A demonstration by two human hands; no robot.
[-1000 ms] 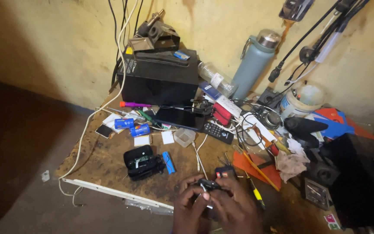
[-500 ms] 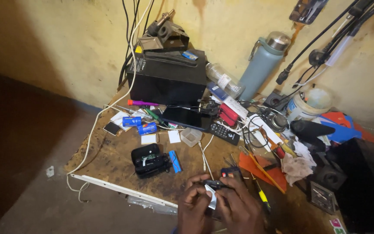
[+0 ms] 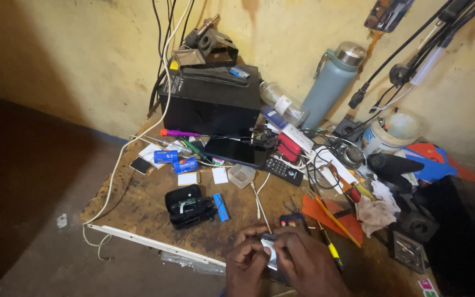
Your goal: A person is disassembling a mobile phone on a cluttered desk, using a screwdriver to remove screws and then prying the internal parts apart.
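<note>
small silvery flat device [image 3: 270, 254], dark top edge, mostly covered, at bench's near edge

Worn wooden workbench [image 3: 138, 201] bears black box [image 3: 213, 104], perhaps a battery, remote [image 3: 282, 171].

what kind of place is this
Probably a small electronics repair bench. The worn wooden table against a yellow wall is littered with screwdrivers, cables and a dismantled black device, while both hands work on a small device.
</note>
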